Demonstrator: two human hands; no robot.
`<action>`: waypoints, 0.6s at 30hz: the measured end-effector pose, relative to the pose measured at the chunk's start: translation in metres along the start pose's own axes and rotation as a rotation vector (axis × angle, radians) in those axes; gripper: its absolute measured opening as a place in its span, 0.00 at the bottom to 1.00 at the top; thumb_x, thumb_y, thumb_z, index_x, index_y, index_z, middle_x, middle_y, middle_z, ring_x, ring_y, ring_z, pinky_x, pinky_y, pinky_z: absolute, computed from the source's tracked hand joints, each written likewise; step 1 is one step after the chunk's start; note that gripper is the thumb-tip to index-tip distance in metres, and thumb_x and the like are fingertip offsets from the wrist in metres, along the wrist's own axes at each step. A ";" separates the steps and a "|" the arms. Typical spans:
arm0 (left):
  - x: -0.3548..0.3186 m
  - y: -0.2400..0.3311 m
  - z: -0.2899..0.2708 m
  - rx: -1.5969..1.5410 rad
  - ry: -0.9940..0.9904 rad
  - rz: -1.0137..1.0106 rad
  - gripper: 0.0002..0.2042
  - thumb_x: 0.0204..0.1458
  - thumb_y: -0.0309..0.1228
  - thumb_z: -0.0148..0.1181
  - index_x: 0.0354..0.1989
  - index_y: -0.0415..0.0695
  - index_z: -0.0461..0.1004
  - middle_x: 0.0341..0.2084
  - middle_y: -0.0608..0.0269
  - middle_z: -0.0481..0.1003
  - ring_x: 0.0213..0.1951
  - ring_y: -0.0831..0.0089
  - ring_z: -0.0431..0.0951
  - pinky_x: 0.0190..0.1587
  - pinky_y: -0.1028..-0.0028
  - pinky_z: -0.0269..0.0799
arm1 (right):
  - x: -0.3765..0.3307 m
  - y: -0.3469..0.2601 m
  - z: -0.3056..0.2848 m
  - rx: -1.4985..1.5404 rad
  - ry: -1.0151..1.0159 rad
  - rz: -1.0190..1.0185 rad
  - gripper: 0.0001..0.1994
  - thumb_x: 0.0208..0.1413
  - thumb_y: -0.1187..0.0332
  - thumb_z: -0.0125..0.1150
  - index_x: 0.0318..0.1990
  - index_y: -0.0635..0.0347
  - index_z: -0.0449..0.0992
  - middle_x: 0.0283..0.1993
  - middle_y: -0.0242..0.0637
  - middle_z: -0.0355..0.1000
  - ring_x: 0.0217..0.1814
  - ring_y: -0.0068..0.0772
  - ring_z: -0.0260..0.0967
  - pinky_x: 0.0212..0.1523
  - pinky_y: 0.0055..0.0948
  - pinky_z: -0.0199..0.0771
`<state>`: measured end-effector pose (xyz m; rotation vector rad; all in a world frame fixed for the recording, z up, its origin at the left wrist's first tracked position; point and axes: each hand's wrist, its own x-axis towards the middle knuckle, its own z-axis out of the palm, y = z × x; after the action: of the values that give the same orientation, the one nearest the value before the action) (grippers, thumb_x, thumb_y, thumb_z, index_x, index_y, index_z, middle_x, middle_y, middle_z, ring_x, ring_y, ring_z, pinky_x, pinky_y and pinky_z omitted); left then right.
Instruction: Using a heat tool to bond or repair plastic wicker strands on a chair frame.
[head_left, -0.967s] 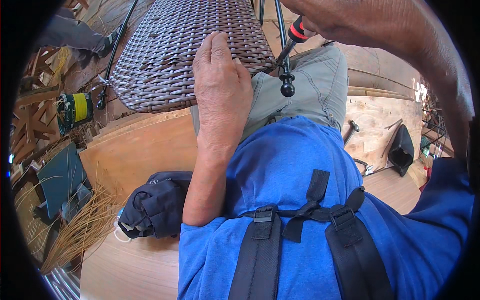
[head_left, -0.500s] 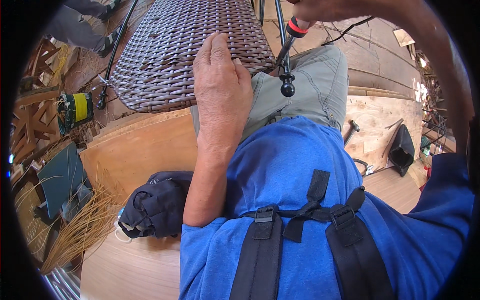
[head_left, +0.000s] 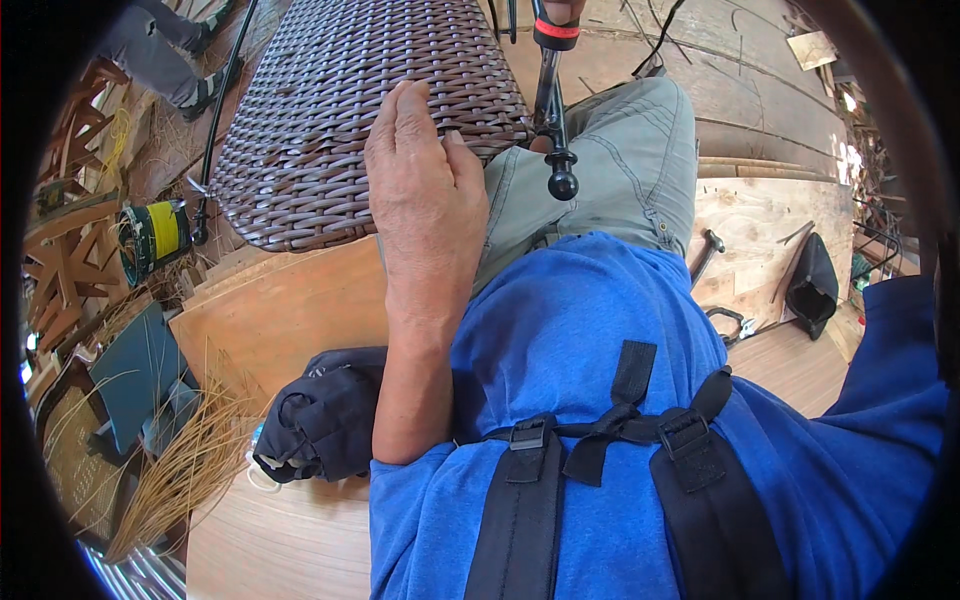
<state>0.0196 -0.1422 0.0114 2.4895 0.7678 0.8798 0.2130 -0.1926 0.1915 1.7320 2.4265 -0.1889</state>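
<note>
Since a moment ago the right hand (head_left: 562,8) has slid up to the frame's top edge, drawing its red-banded tool (head_left: 551,95) more upright above the knee. Filling the upper centre, a brown woven panel (head_left: 350,110) lies across the person's lap, its near edge at the grey trousers (head_left: 610,170). Flat on that edge rests the left hand (head_left: 420,190), fingers straight, loose and gripping nothing, forearm running down toward the blue shirt. Only the right fingers show, wrapped about the tool's handle, its black knob hanging beside the panel's corner.
</note>
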 end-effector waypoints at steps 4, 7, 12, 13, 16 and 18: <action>0.002 0.001 0.002 0.004 -0.010 -0.007 0.19 0.46 0.20 0.50 0.50 0.31 0.63 0.47 0.41 0.66 0.50 0.48 0.66 0.53 0.61 0.63 | 0.000 0.006 0.003 0.007 0.008 0.076 0.11 0.45 0.67 0.60 0.32 0.67 0.77 0.26 0.47 0.73 0.32 0.43 0.72 0.35 0.35 0.71; 0.004 0.002 0.001 0.023 -0.034 -0.004 0.20 0.46 0.20 0.50 0.50 0.31 0.63 0.47 0.41 0.66 0.50 0.48 0.66 0.53 0.60 0.62 | -0.002 0.011 0.006 0.014 0.020 0.134 0.11 0.45 0.67 0.60 0.32 0.67 0.77 0.26 0.46 0.73 0.32 0.43 0.72 0.35 0.35 0.71; 0.003 0.006 0.004 0.079 -0.105 0.021 0.22 0.45 0.24 0.55 0.51 0.31 0.62 0.49 0.41 0.65 0.52 0.49 0.64 0.55 0.60 0.60 | -0.009 0.017 0.012 0.032 0.056 0.231 0.10 0.45 0.68 0.59 0.33 0.66 0.77 0.26 0.46 0.73 0.32 0.43 0.72 0.35 0.34 0.70; 0.003 0.009 0.006 0.129 -0.151 0.045 0.23 0.45 0.26 0.56 0.51 0.31 0.62 0.49 0.42 0.65 0.53 0.49 0.64 0.56 0.60 0.59 | -0.011 0.019 0.013 0.037 0.064 0.250 0.10 0.46 0.68 0.59 0.33 0.66 0.77 0.26 0.46 0.73 0.32 0.43 0.72 0.35 0.34 0.70; 0.006 0.022 0.010 0.249 -0.264 0.004 0.28 0.43 0.32 0.60 0.53 0.32 0.60 0.53 0.44 0.63 0.57 0.51 0.60 0.58 0.59 0.55 | -0.021 0.025 0.016 0.055 0.095 0.305 0.10 0.46 0.68 0.59 0.34 0.66 0.77 0.27 0.46 0.73 0.31 0.43 0.72 0.35 0.34 0.70; 0.007 0.023 0.015 0.354 -0.297 -0.003 0.31 0.42 0.38 0.61 0.54 0.33 0.60 0.55 0.46 0.61 0.59 0.53 0.58 0.59 0.56 0.52 | -0.029 0.029 0.020 0.068 0.112 0.346 0.10 0.46 0.68 0.59 0.34 0.66 0.77 0.27 0.46 0.73 0.31 0.43 0.72 0.35 0.34 0.70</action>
<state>0.0422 -0.1582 0.0153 2.8341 0.8830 0.3798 0.2504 -0.2136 0.1774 2.2109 2.1649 -0.1365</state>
